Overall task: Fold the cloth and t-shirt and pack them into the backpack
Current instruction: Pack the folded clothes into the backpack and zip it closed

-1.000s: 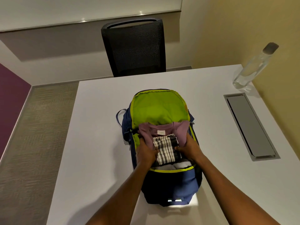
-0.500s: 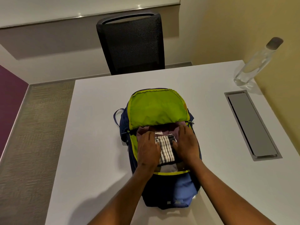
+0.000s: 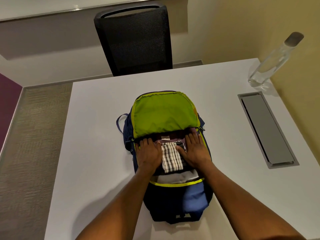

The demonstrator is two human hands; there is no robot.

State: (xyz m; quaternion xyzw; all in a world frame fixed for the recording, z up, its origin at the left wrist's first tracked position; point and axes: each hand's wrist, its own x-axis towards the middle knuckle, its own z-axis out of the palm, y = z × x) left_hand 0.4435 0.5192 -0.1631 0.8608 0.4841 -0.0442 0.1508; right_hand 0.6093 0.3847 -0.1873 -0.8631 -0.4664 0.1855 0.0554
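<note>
The backpack [image 3: 165, 201] lies open at the centre of the frame on the white table [image 3: 97, 129], its green flap thrown toward the top. Both my hands are inside the opening, flat, fingers straight, gripping nothing. My left hand [image 3: 149, 154] presses down just left of the folded checked cloth [image 3: 171, 161]; my right hand [image 3: 194, 151] presses on its right edge, so the cloth sits between my palms. The purple t-shirt [image 3: 176, 135] lies under it, showing just above my fingertips. A clear bottle [image 3: 270, 63] stands at upper right, a black chair [image 3: 136, 44] at the top.
</note>
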